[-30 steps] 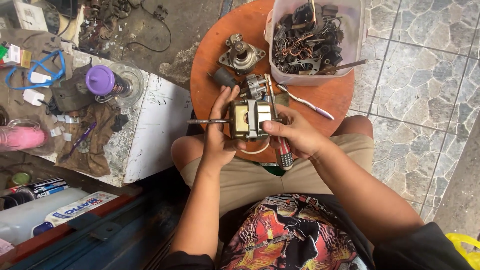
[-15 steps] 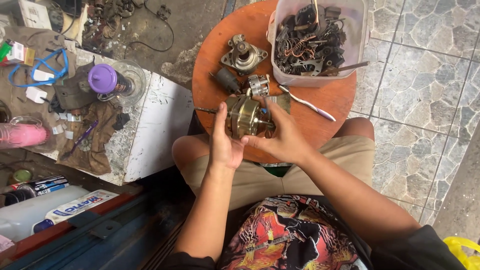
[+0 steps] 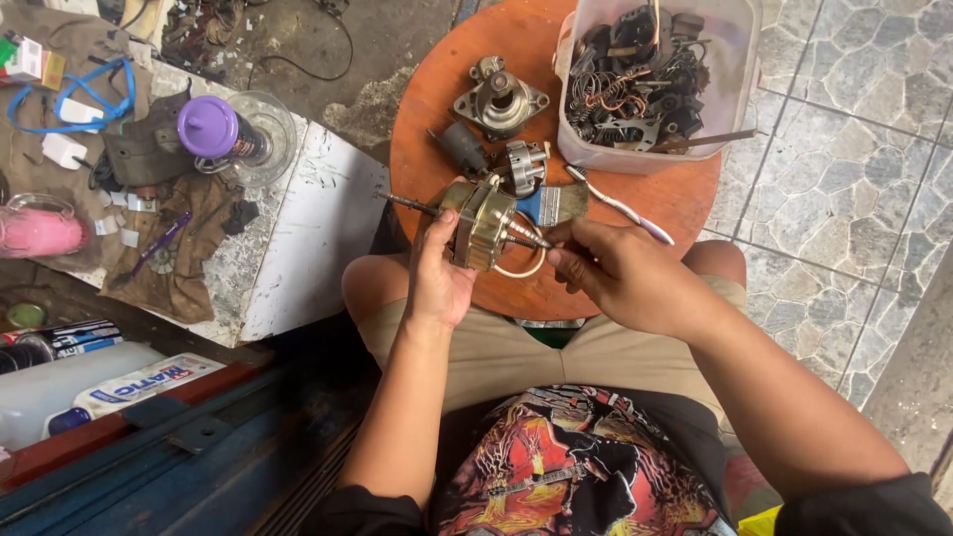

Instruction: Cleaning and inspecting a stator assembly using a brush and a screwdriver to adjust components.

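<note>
We hold the motor [image 3: 483, 224] over the near edge of the round table [image 3: 437, 89], its shaft pointing toward nine o'clock. Our left hand [image 3: 438, 281] wraps around its lower side, fingers closed on the housing. Our right hand [image 3: 620, 276], at three o'clock of the motor, pinches the shaft end. A brush [image 3: 586, 201] lies just beyond, and the tub [image 3: 735, 60] of parts sits at one o'clock.
</note>
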